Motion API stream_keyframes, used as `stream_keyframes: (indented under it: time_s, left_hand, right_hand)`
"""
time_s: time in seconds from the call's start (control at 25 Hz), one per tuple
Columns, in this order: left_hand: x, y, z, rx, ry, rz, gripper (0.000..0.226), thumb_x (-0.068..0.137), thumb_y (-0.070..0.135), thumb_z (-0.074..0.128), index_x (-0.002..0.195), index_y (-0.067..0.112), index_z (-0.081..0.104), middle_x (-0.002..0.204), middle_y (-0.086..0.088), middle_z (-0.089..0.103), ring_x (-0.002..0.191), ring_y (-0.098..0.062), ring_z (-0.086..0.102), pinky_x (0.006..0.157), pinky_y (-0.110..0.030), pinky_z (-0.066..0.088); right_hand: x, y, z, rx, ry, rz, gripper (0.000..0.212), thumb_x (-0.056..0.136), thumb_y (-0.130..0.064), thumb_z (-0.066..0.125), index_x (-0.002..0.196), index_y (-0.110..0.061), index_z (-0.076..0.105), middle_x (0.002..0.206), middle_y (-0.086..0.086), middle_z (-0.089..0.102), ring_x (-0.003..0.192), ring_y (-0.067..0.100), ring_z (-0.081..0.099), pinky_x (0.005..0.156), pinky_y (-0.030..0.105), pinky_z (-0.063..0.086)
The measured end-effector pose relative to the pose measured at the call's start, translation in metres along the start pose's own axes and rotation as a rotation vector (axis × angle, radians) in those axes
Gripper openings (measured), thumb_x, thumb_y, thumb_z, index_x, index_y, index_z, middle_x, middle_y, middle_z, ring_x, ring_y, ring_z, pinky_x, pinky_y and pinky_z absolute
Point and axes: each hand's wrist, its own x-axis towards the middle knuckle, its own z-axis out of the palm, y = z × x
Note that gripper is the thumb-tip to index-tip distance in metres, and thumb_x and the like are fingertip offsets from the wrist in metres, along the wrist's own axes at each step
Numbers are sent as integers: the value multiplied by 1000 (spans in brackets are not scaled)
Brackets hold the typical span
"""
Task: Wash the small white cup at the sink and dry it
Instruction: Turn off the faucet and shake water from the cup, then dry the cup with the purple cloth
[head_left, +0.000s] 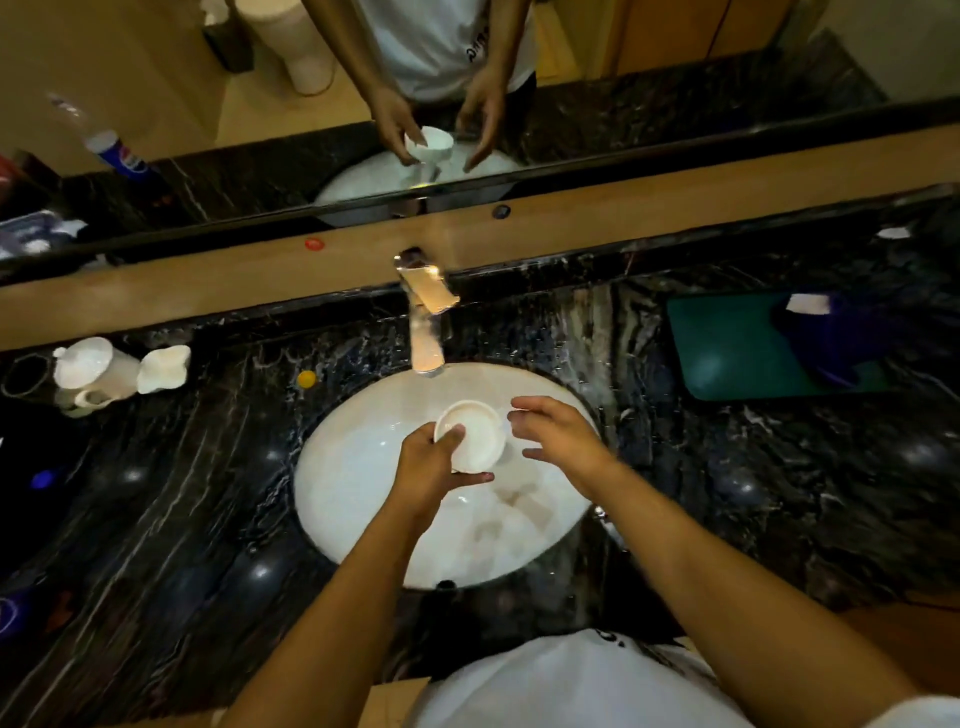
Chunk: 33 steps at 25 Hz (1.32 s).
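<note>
Head cam: small white cup (472, 436) held over the white oval sink (363, 493), just below the chrome faucet (427, 317). Left hand (434, 467) grips the cup w/ thumb over the rim, mouth tilted up toward cam. Right hand (558, 434) loose, fingers spread, just beside the cup, not touching. Green mat (727, 348) on black marble counter (182, 493) at right; white teapot (88, 371) at left.

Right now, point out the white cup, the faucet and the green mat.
white cup (475, 434), head view, inside of the bowl.
faucet (427, 332), head view, middle of the spout.
green mat (727, 345), head view, bare left part.
</note>
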Motion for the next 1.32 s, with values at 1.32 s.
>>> stream_keyframes:
  time_s: [1.32]
  left_hand:
    - [9,-4,167,-389,-233,-170,64,74,-18,26,127,1,56,136,-31,52,115,-56,58,80,-65,58]
  right_hand:
    - [-42,-43,-164,63,304,-238,7,90,-26,70,96,-28,73,95,2,78,76,16,72,69,29,57]
